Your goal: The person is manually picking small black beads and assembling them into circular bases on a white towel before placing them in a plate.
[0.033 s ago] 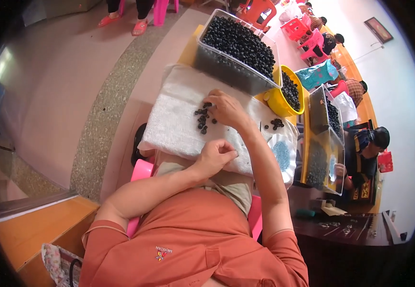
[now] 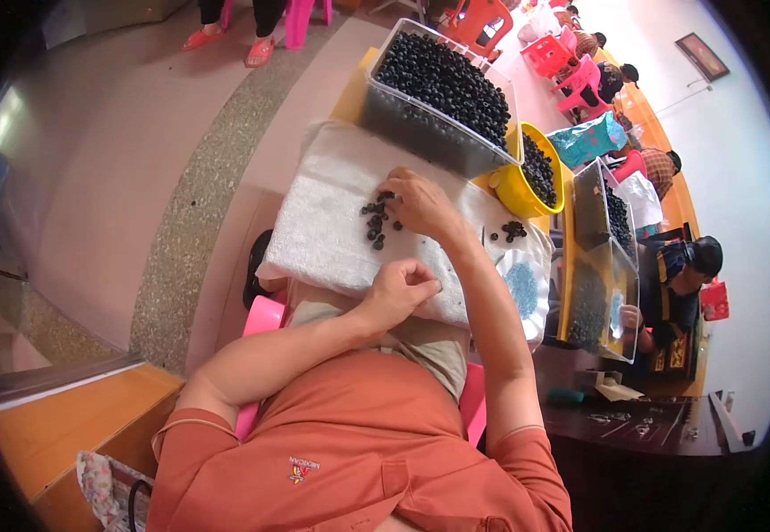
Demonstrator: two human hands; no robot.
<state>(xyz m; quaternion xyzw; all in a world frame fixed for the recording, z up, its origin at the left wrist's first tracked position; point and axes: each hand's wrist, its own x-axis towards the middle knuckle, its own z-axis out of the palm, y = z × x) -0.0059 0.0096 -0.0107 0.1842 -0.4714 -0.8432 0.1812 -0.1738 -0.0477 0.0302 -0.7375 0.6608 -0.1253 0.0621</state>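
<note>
A white cloth (image 2: 314, 213) is spread before me, with a loose group of small, round black pieces (image 2: 374, 226) near its middle. My right hand (image 2: 422, 204) reaches over the far side of that group, its fingers curled and closed at a black piece by the fingertips. Closer to my body, my left hand (image 2: 398, 289) is held over the cloth's near edge with thumb and forefinger pinched together. A tiny dark spot shows at that pinch; what it is I cannot make out. A second small cluster of black pieces (image 2: 515, 230) lies right of my right forearm.
A clear plastic bin (image 2: 420, 133) full of black pieces stands beyond the cloth. Beside it is a yellow basket (image 2: 527, 197) with more. A white dish (image 2: 537, 297) of bluish grains sits at the right. Further right are clear bins (image 2: 622, 341) and a seated person (image 2: 682, 275).
</note>
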